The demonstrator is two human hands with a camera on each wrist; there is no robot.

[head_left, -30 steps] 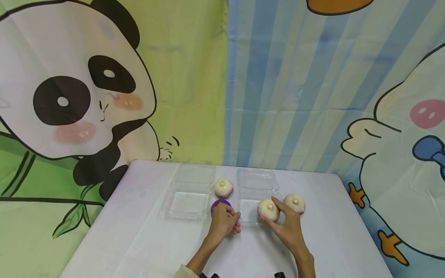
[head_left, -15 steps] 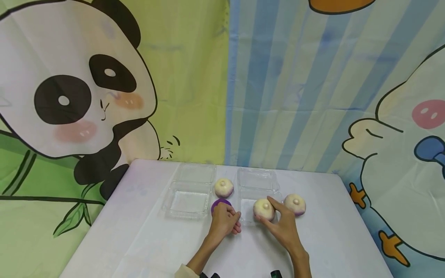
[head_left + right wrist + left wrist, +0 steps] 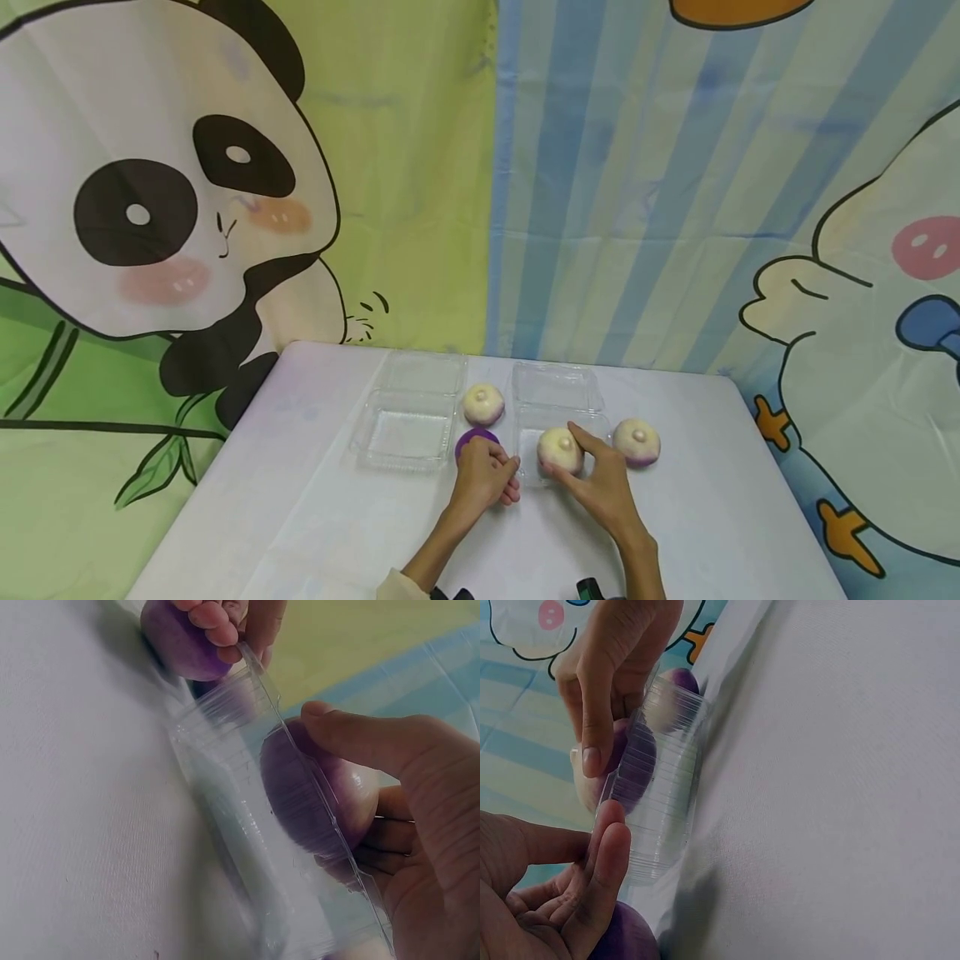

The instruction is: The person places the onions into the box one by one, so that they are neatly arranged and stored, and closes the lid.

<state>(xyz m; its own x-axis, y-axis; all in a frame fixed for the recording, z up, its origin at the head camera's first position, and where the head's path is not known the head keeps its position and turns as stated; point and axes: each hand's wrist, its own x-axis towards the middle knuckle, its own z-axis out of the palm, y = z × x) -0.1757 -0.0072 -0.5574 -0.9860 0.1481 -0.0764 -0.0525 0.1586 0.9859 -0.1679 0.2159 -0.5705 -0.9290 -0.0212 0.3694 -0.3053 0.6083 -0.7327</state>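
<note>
My right hand (image 3: 606, 487) grips a round white-and-purple vegetable (image 3: 560, 451) between thumb and fingers, low within the base of the right clear box (image 3: 531, 433). In the right wrist view the vegetable (image 3: 319, 787) shows purple through the clear wall, below the thumb of the right hand (image 3: 420, 795). My left hand (image 3: 483, 477) pinches the near left edge of that box; in the left wrist view its thumb and fingers meet at the rim (image 3: 609, 802). Just behind the left hand is a purple item (image 3: 477, 435), partly hidden by it.
Left of the hands lies another clear box (image 3: 408, 433) with its lid (image 3: 422, 373) folded back. One white-and-purple vegetable (image 3: 483, 405) sits between the boxes, another (image 3: 637, 442) right of the right box. The right box's lid (image 3: 556, 387) lies back near the curtain.
My right hand has moved left with the vegetable, from the right part of the box toward its middle. The left hand has stayed at the box edge.
</note>
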